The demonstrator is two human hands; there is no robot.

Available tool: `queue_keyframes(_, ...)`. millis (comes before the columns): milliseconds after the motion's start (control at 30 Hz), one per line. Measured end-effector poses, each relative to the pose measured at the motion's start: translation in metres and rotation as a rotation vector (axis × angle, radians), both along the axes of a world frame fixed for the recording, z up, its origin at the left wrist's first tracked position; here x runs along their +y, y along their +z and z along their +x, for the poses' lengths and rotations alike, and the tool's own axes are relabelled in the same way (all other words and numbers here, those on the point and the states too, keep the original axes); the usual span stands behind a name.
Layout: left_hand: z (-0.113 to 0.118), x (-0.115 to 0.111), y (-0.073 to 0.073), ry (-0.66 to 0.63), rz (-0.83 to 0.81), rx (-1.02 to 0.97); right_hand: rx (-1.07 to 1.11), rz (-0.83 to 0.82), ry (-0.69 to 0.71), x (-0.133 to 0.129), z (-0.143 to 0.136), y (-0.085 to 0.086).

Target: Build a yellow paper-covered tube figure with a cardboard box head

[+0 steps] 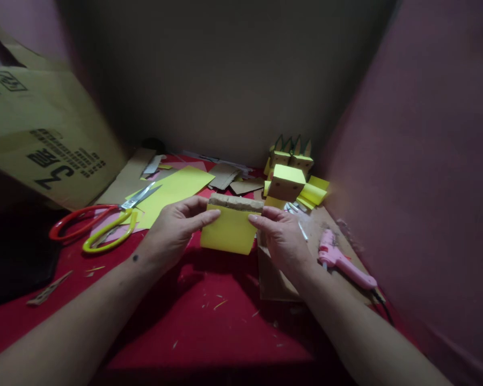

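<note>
Head view: I see a grey wall (233,80) and a pink wall (434,161) bounding the red worktop's (225,338) far and right edges. A printed cardboard box (28,118) crowds the far-left corner, its inside hidden from me. Scissors (126,205) lie toward the left edge, a pink glue gun (342,262) near the right. Mid-worktop, the left hand (177,222) and right hand (284,236) pinch a yellow-faced cardboard piece (227,233), raised. I have room toward the near edge, over small scraps (220,304).

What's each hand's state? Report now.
Left hand: closed, pinching the yellow piece by its left side.
Right hand: closed, pinching its right side.
</note>
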State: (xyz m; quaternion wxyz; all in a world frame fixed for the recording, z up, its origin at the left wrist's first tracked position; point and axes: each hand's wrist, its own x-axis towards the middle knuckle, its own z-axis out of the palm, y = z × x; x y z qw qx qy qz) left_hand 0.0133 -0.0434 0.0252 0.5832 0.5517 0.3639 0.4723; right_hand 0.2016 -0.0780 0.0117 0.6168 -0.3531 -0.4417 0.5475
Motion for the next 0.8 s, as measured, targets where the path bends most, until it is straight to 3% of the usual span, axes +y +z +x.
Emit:
queue_keyframes(300,0.006,-0.002,-0.01,-0.029,-0.069,-0.054,-0.103,0.052,0.014,-0.005,-0.007,-0.002)
queue_keyframes(800,0.009,-0.005,-0.012,-0.129,-0.027,-0.112,-0.014,0.015,-0.05,-0.009,-0.014,0.004)
